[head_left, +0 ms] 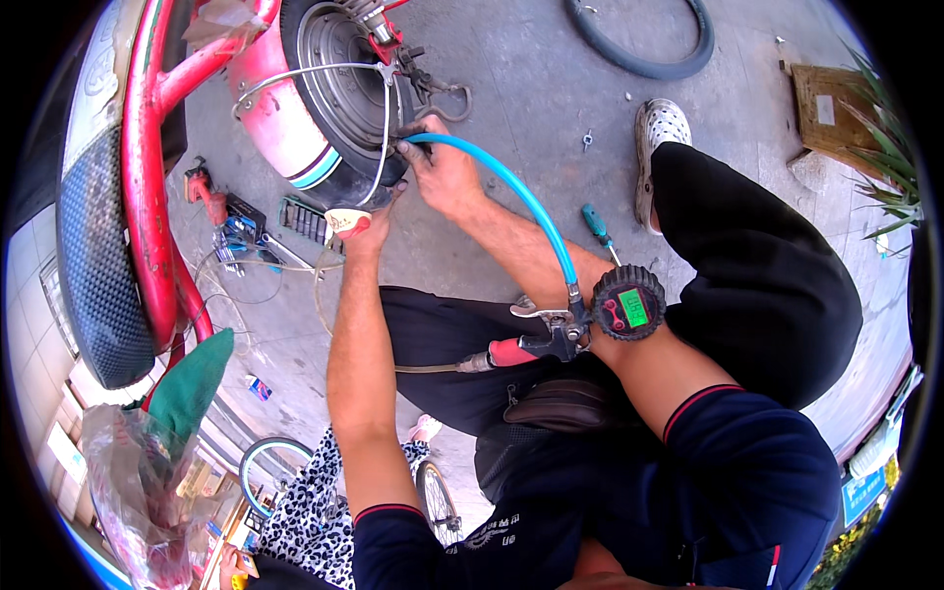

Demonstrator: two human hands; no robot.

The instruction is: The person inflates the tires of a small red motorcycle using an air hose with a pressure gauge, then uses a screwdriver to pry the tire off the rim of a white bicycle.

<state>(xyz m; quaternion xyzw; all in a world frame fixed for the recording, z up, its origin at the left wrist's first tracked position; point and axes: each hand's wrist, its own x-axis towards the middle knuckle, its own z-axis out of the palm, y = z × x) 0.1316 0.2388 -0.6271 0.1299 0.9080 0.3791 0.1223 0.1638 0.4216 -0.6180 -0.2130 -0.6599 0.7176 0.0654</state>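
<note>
My right hand [444, 175] pinches the end of a blue air hose [521, 192] against the hub side of a scooter-type wheel [339, 84]. From there the hose curves back to a tire inflator gun [560, 341] with a round digital gauge [629, 303], its green screen lit, lying over my right forearm. My left hand [366, 228] is at the lower edge of the black tyre [366, 182], beside the white tip of the pink mudguard [280, 118]. One digit lies along the tyre, and the other fingers are hidden. A thin air line [428, 369] joins the gun's red fitting.
A red frame [143, 177] with a dark textured panel [103, 256] rises at left. Pliers, a red power tool [205, 195] and a socket set [307, 218] lie on the floor. A teal screwdriver [596, 224] is near my shoe [661, 133]. A loose tyre [654, 64] lies at the top.
</note>
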